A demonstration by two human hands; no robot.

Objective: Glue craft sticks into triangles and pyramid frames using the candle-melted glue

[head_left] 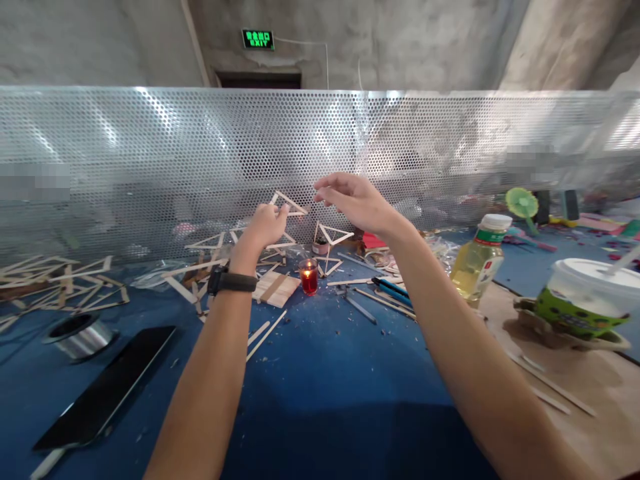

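My left hand (267, 225) grips a small triangular frame of wooden sticks (295, 204) by its near side, holding it up above the table. To the right of the frame hovers my right hand (350, 198), its fingers bent but apart from the thumb, with nothing visible in them. Below and between both hands burns a candle in a red glass (309, 277). Behind it stands another stick frame (334, 235), with a small pot (321, 246) partly hidden by it. A small wooden board (279, 289) lies left of the candle, near my left wrist.
A pile of stick frames (65, 283) lies left, near a wire spool (80, 335) and a phone (107, 387). On the right stand a bottle (479, 260) and a lidded cup (580, 300). Blue-black pens (393, 291) lie mid-table. A perforated metal screen (200, 153) closes the back.
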